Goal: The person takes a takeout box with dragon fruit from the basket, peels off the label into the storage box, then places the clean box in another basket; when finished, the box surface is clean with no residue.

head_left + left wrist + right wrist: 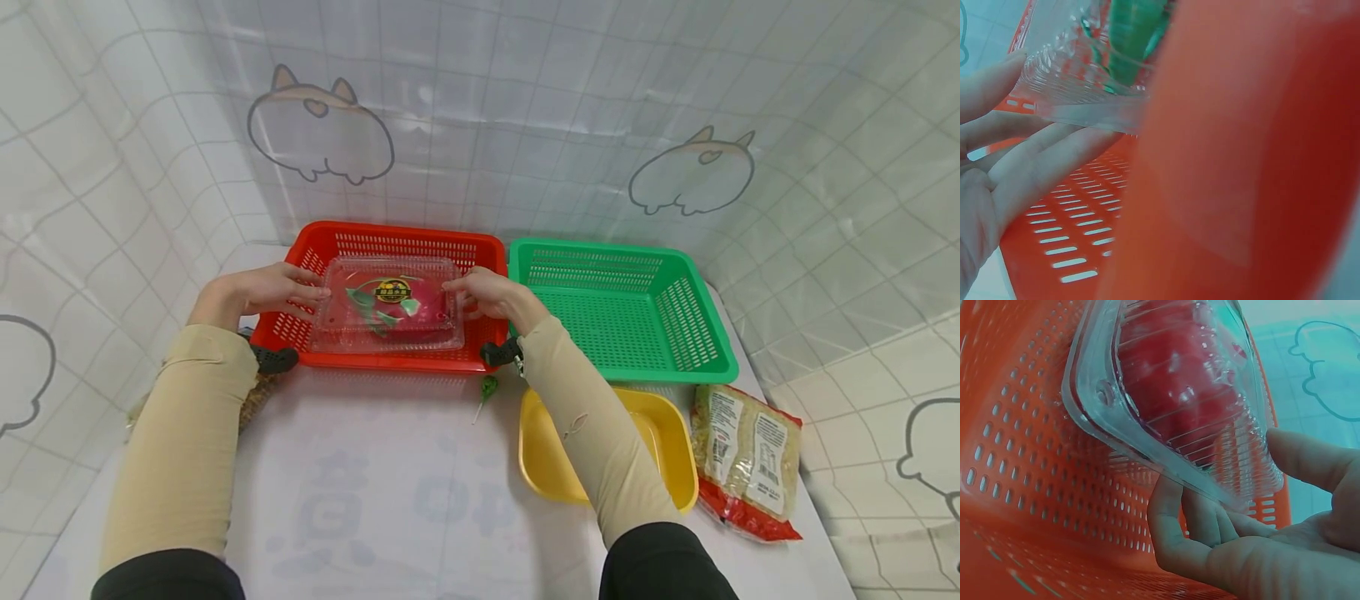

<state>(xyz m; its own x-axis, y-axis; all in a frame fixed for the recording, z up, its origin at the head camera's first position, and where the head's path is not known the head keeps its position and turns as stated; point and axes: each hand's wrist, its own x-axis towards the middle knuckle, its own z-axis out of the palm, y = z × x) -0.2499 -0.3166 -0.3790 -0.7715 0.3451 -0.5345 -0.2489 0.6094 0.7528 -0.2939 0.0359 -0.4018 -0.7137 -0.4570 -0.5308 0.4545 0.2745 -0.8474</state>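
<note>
A clear plastic fruit box [388,321] with a black and gold label sits over the red basket [405,360], something red and green inside it. My left hand [273,290] holds the box's left end; in the left wrist view the thumb [997,78] lies at its side and the fingers [1054,150] reach under its rim. At the other end, my right hand [491,293] grips the box, its fingers [1172,531] curled beneath the rim and its thumb [1307,456] against the side. In the right wrist view the box is tilted, with round red contents [1172,375].
To the right stands a green basket [592,321], with a yellow tray [536,454] in front, partly behind my right forearm. A bag of grain-like food [750,458] lies at far right. A small green-headed stick [488,388] lies on the white table [360,483]. Another bag [257,402] is mostly hidden by my left arm.
</note>
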